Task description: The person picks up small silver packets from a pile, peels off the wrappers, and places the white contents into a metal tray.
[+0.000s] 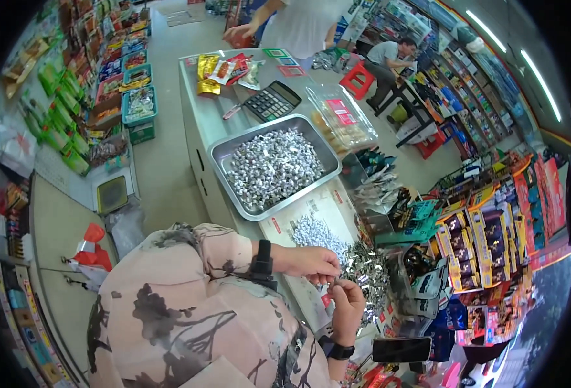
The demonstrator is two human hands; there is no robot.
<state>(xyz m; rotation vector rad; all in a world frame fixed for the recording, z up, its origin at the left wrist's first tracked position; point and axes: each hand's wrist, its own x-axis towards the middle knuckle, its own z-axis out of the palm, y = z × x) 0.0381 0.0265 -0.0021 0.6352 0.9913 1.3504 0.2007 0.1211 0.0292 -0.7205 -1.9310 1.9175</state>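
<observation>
Over the counter's near end, my left hand (311, 262) and my right hand (348, 304) meet with fingertips pinched together. Whatever lies between them is too small to make out. Just beyond my left fingers is a heap of tiny pale blue-white pieces (316, 231). A pile of shiny silver and dark small pieces (368, 275) spreads to the right of both hands. Farther up the counter stands a rectangular metal tray (257, 215), filled with small silvery-white pieces (275, 165).
Beyond the tray lie a calculator (272, 101), a clear plastic box (343, 119) and gold and red packets (208, 74). A phone (401, 350) is near my right wrist. Hanging packets (476, 249) crowd the right. One person stands across the counter; another sits farther back.
</observation>
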